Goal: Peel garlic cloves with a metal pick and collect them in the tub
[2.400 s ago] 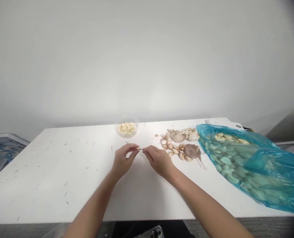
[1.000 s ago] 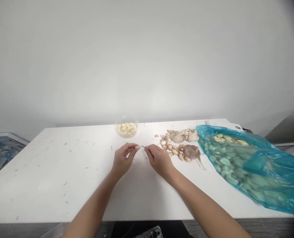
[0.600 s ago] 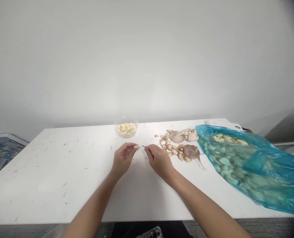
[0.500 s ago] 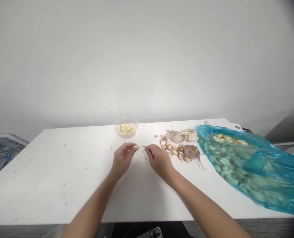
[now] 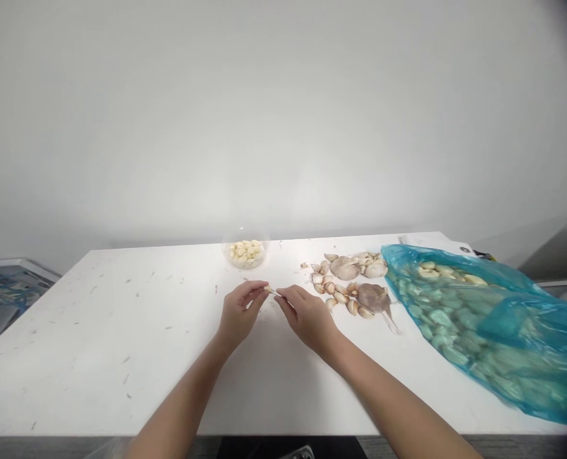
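Blue plastic bag, cut off at the right edge. A garlic clove above the white table is largely hidden in the pinch of the left hand; the right hand pinches a slender tool whose contact with the clove is unclear.

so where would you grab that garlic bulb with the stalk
I'd take the garlic bulb across its rounded body, coming from above: loose cloves crowd its left and near-left sides, and other bulbs lie behind. The stalk points to the near right, beside the blue bag, but it's thin and likely a weaker hold.
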Demonstrator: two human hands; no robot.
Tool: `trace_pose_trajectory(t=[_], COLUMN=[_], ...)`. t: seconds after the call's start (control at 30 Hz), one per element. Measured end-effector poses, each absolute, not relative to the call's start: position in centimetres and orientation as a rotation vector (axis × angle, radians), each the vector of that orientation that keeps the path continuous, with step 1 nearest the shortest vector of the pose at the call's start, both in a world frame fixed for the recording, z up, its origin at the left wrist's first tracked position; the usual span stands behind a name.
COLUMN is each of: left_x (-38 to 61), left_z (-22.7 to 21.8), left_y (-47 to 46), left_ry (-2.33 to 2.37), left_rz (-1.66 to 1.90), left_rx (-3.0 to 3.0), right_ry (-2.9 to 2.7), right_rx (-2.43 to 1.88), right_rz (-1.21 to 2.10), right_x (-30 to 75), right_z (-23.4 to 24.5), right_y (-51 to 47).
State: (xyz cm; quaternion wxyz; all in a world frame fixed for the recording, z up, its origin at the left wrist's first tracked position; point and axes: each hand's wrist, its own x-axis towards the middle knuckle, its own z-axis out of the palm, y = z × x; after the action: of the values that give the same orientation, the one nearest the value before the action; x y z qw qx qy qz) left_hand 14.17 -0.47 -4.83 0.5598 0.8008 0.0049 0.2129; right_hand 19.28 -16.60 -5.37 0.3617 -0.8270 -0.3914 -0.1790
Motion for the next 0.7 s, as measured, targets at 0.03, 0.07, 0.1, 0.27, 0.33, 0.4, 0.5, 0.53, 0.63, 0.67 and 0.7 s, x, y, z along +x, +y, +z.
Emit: trace_pose_trajectory(t=[0.03, 0.07, 0.1, 0.27, 0.33, 0.4, 0.5, 0.53, 0.63, 0.67, 0.7], left_x=[14.17, 14.18, 14.20, 14.24, 14.23, 14.23, 14.22, 14.21, 14.17, 14.16, 14.15], left_z=[-4.81, -4.76, -4.70, -4.56, -4.58, -4.57, -4.52, -4.50, -4.50, -4.51, -4.50], left_y=[-0.47, -0.48, -0.49, -0.53, -0.52, -0.52, -0.52, -0.52, -0.53, -0.53, -0.53], left_ry=[0.000, -0.010, -0.020, -0.069, -0.091, -0.116, -0.137, -0.139, -0.145, -0.149, -0.153], left_rz=[0.509, 0.514, 0.519, 0.563, 0.593, 0.621, 0.650, 0.655, 0.669, 0.672, 0.675], left_rx=[1.908, 1.926, 1.942, 2.004, 2.028, 2.053, 2.088, 2.097, 2.108, 2.106, 2.106], right_ry=[-1.015, -1.019, -1.020, -1.004, -1.002, -1.004, -1.006, -1.007, -0.994, -0.988, -0.983], right_rx=[-2.134, -2.137, -2.141, -2.167, -2.171, -2.171, -2.169, -2.169, -2.168, -2.168, -2.170], right_rz=[-0.448, -0.435, -0.426, -0.380, -0.358, -0.342, -0.324, -0.318, -0.310, -0.309, -0.307], right_x=[19.24, 19.20, 19.19, 19.21, 19.21, 19.21, 19.23, 19.24, 19.28, 19.29, 19.30], right_z=[-5.36, -5.34, -5.32, -5.30, -5.31, -5.33, -5.36, -5.37, -5.41, -5.42, -5.41], right_y=[-16.61, -16.61, -16.61, -16.57, -16.55, -16.54, -16.53, -16.52, -16.51, -16.51, -16.51])
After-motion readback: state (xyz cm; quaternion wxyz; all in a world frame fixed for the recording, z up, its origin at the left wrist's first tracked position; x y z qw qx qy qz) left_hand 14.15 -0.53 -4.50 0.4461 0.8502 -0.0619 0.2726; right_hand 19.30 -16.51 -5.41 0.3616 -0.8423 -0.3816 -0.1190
